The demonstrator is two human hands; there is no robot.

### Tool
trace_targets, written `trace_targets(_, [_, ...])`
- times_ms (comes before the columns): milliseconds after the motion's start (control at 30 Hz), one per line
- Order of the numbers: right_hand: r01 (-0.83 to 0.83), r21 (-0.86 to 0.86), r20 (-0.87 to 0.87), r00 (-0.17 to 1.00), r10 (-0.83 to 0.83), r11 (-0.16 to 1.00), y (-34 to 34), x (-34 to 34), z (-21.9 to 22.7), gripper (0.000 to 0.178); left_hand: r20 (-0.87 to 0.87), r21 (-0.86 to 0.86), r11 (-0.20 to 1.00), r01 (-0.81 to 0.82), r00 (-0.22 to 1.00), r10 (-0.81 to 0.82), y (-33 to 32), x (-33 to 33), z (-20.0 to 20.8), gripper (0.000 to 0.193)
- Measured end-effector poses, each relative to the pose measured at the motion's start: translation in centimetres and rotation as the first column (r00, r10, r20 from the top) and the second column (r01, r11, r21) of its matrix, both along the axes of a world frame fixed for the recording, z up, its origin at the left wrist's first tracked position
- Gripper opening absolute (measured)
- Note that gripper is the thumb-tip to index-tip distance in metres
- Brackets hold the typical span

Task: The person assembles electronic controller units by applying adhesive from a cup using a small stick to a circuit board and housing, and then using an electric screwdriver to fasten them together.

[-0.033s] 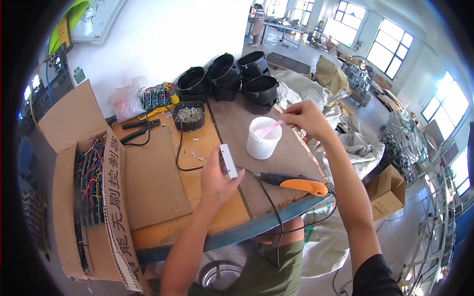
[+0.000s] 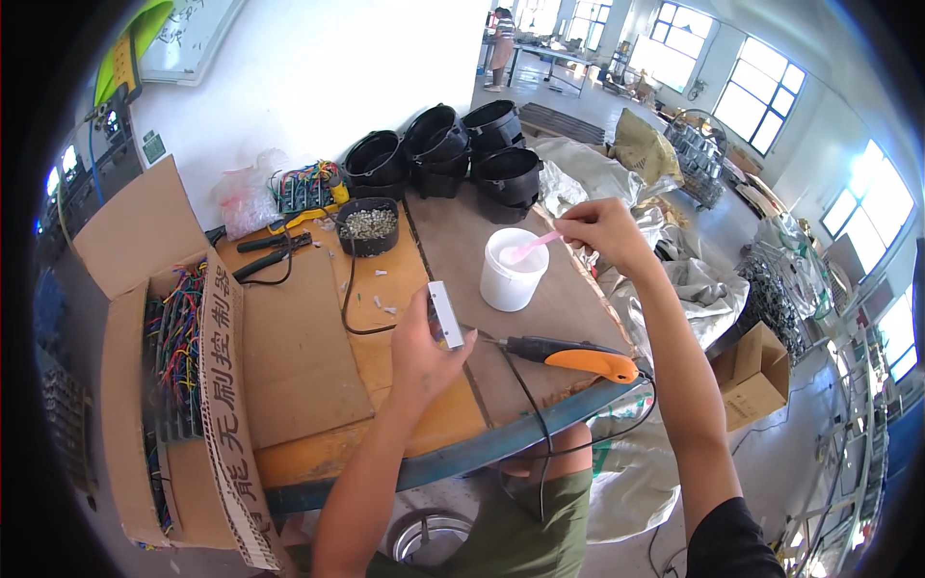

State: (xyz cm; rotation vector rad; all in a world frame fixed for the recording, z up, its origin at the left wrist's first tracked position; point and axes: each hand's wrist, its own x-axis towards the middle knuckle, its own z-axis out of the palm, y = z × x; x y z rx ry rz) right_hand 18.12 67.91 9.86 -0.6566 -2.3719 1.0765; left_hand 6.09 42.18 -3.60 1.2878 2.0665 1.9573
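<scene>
My left hand (image 2: 422, 354) is closed round a small rectangular metal case (image 2: 446, 315), with a pale side turned up. Over the table's right part, my right hand (image 2: 599, 234) pinches a thin pink stirring stick (image 2: 541, 243). The stick slants down into a white plastic tub (image 2: 512, 286), and its lower end is inside among pale contents. Close to my left hand lies a black and orange soldering iron (image 2: 578, 357), its tip pointing toward that hand and its cable running over the table edge.
Several black buckets (image 2: 508, 178) stand at the back. A black bowl (image 2: 368, 231) holds small parts, with black-handled pliers (image 2: 275, 252) beside it. At left an open cardboard box (image 2: 226, 414) contains wired units. Crumpled sacks (image 2: 689, 289) lie right of the table. A person (image 2: 502, 48) stands far off.
My right hand and the pink stirring stick have shifted very slightly to the right. My left hand keeps the case in the same place.
</scene>
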Motion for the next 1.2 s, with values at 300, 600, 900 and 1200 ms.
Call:
trace_targets(300, [0.077,-0.298,-0.207,0.968,-0.143,0.952,-0.3,3.7,-3.1,0.024,0.023,0.052,0.998,0.041,0.999,-0.042,0.3,0.1,-0.2,0.063])
trace_targets(600, [-0.096,-0.394,-0.419,0.904,-0.085,0.914,-9.1,4.9,-6.3,0.018,0.067,-0.011,0.985,0.171,0.983,-0.17,-0.8,0.5,0.3,0.063])
trace_targets(900, [0.228,0.079,-0.247,0.948,-0.203,0.97,-4.5,2.2,-3.3,0.016,-0.05,-0.053,0.997,0.053,0.997,-0.056,-1.0,0.1,-0.5,0.065])
trace_targets(1200, [-0.204,0.117,0.275,0.947,0.165,0.972,-0.2,-4.4,-1.5,0.021,-0.03,-0.081,0.996,0.046,0.998,-0.048,-0.8,0.3,-0.2,0.066])
